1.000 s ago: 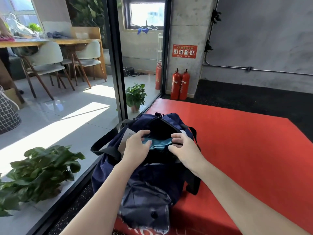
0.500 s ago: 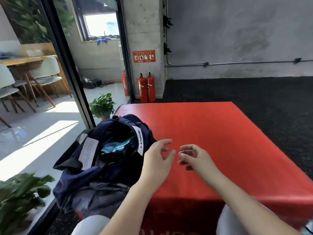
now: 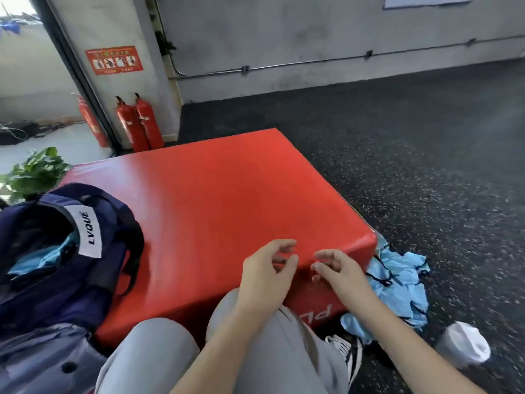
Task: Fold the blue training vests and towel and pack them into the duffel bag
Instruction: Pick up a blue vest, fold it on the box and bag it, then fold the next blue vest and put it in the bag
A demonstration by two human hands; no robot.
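- While the navy duffel bag (image 3: pixel 65 251) sits at the near left corner of the red mat (image 3: pixel 216 200), its top gapes open and pale blue cloth (image 3: pixel 42 258) shows inside, right beside the white label reading LVQUE.
- Over on the other side, a heap of light blue vests (image 3: pixel 397 285) with dark trim lies crumpled on the dark speckled floor (image 3: pixel 426 166), pressed against the mat's near right corner.
- Left hand (image 3: pixel 265 273) hangs over the mat's near edge, fingers loosely curled, holding nothing.
- Right hand (image 3: pixel 339 270) hovers just beside it, fingers also loosely bent, empty, close to the vests but not touching them.
- Grey-trousered knees (image 3: pixel 255 351) fill the foreground, a striped shoe beside them on the floor.
- A white bundle (image 3: pixel 466 345) lies on the floor, near the vests; too blurred to tell what it is.
- Back by the pillar, two red fire extinguishers (image 3: pixel 140 123) stand side by side, a third one behind the door frame, a leafy plant (image 3: pixel 35 172) at the far left.
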